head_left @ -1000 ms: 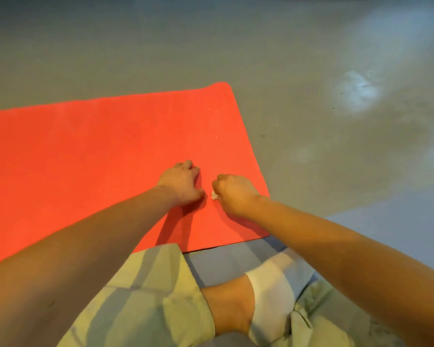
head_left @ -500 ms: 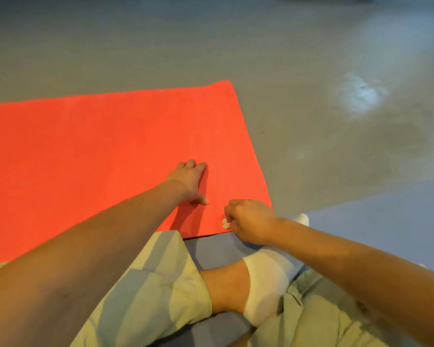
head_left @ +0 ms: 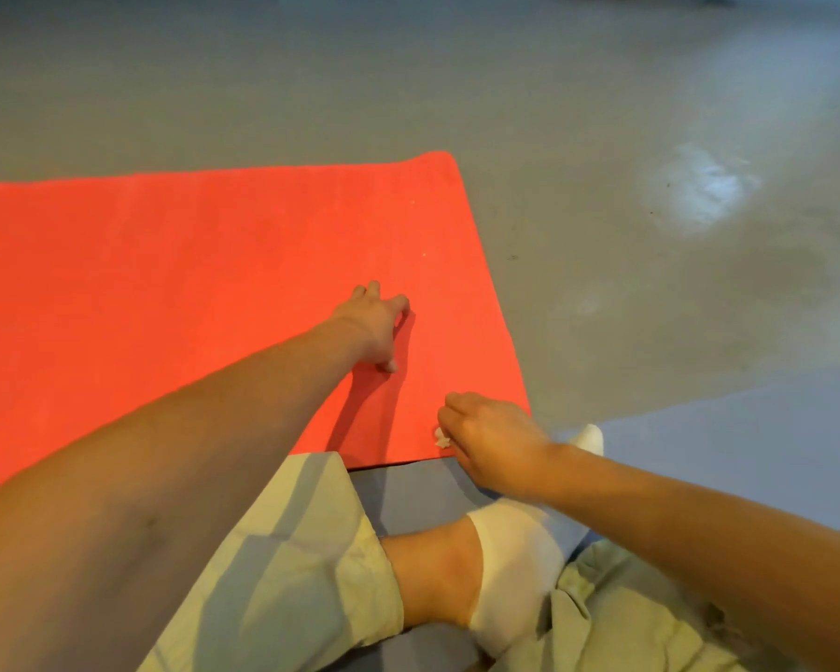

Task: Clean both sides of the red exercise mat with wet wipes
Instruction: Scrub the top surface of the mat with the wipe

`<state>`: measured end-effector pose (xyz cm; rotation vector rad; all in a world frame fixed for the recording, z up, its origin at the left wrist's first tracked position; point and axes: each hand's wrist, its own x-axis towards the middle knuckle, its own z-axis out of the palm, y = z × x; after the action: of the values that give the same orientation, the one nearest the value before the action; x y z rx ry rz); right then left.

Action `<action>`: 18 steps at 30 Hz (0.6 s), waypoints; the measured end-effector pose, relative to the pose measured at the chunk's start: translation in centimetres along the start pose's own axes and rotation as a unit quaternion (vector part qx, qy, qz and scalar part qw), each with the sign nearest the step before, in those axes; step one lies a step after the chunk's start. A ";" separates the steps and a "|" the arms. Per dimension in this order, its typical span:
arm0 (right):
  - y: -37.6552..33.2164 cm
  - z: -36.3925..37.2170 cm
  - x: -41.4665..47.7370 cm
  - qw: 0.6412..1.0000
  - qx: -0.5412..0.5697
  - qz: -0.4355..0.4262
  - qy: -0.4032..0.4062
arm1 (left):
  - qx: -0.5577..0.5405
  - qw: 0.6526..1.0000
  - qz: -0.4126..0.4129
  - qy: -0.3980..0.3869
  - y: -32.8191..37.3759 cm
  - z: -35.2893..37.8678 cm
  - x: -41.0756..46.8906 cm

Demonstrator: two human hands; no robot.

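Sliding from mid-mat down to the near right corner of the red mat (head_left: 166,293), flat on the grey floor (head_left: 602,138), the right hand (head_left: 495,443) clutches a balled wet wipe (head_left: 441,437) while the left hand (head_left: 377,327) presses spread fingers farther in.

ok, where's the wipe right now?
Head view: the wet wipe is balled in the right hand, at the near right corner of the red mat, right of the left hand pressed flat.
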<state>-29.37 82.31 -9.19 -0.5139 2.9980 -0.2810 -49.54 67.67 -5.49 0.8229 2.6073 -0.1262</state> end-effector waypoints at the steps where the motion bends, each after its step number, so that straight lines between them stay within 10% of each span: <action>1: 0.2 0.1 -0.1 1.000 0.005 -0.002 0.000 | 0.006 1.000 0.000 0.002 0.0 0.0 0.3; 11: 3.6 -1.8 10.7 0.989 -0.001 0.133 0.057 | 0.035 0.998 0.007 -0.057 0.1 -0.8 2.4; 18: 2.3 -1.0 5.8 0.998 -0.008 0.055 0.022 | 0.030 0.998 0.043 -0.024 -1.8 -1.5 3.5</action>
<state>-35.70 82.63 -9.02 -0.3474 3.0593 -0.2637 -53.70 68.35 -5.54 0.9391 2.5304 -0.1974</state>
